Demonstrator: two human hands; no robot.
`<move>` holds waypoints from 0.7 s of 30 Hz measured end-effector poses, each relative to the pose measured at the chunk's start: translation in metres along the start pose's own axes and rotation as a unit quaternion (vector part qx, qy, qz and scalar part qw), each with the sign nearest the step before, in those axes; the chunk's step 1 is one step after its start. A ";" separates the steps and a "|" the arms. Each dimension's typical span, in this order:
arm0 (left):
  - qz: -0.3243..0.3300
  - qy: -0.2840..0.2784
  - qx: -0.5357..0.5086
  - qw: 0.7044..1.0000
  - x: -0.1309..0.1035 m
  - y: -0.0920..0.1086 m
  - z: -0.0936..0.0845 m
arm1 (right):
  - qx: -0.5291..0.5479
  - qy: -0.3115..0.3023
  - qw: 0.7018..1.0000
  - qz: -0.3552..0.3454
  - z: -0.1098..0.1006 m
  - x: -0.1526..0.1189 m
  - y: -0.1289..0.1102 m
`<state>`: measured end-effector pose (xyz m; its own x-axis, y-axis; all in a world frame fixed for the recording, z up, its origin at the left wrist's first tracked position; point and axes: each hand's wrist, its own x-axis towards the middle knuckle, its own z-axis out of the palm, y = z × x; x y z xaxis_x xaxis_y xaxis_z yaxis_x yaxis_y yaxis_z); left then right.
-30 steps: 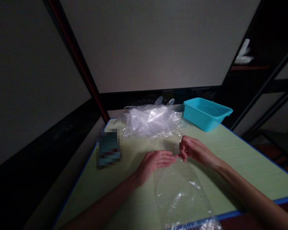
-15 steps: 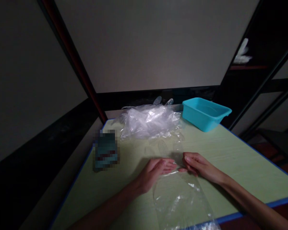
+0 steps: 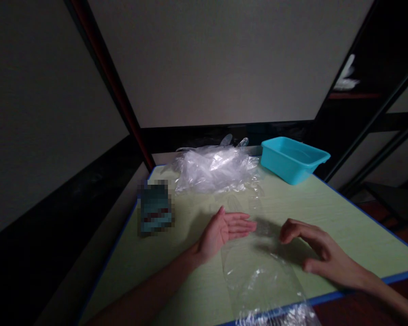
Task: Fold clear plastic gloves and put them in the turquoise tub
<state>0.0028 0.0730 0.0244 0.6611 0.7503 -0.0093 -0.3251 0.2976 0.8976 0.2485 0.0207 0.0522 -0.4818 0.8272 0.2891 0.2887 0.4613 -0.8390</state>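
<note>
A clear plastic glove [image 3: 265,280] with a long cuff lies flat on the table, its finger ends pointing away from me and its crinkled lower end over the front edge. My left hand [image 3: 226,228] is over the glove's left side, palm turned up and fingers stretched out, holding nothing. To the right of the glove, my right hand [image 3: 316,249] hovers with bent fingers and the thumb apart, nothing between them. Further back sits a heaped pile of clear plastic gloves [image 3: 212,167], with several finger tips sticking up.
A turquoise plastic basin [image 3: 285,165] stands at the table's back right. On the left lies a dark greenish, pixelated object [image 3: 155,208]. The pale table [image 3: 177,271] has a blue edge and abuts grey panels [image 3: 224,63]. A dark shelf holds something white [image 3: 347,79] at right.
My hands have come apart from their position close together over the glove. The left has turned palm up with straightened fingers; the right has moved right and opened.
</note>
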 end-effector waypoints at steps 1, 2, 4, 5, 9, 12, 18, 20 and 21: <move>-0.005 -0.001 0.001 1.000 0.001 -0.001 0.000 | -0.068 -0.031 0.997 -0.022 -0.003 -0.009 -0.006; -0.011 0.000 0.004 1.000 0.001 -0.003 0.001 | -0.135 -0.059 0.988 -0.050 -0.006 -0.017 -0.011; -0.020 0.006 0.013 1.000 0.002 -0.005 0.002 | -0.246 -0.132 0.956 -0.093 -0.007 -0.031 -0.018; -0.023 0.010 0.019 1.000 0.002 -0.006 0.002 | -0.284 -0.169 0.937 -0.109 -0.005 -0.035 -0.020; -0.031 0.021 0.040 0.999 0.000 -0.005 0.003 | -0.346 -0.246 0.896 -0.133 0.005 -0.040 -0.024; -0.035 0.022 0.052 0.998 0.000 -0.004 0.004 | -0.307 -0.227 0.916 -0.120 0.008 -0.035 -0.028; -0.033 0.018 0.047 0.998 -0.001 -0.004 0.004 | -0.186 -0.156 0.969 -0.049 0.004 -0.022 -0.036; -0.032 0.016 0.038 0.999 0.000 -0.005 0.004 | -0.149 -0.135 0.980 -0.011 0.002 -0.013 -0.034; -0.033 0.014 0.033 0.999 0.000 -0.006 0.004 | -0.125 -0.123 0.984 0.011 0.000 -0.007 -0.031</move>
<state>0.0074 0.0693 0.0208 0.6599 0.7470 -0.0810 -0.2355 0.3079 0.9218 0.2426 0.0000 0.0763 -0.6498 0.7496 0.1261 0.4816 0.5343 -0.6947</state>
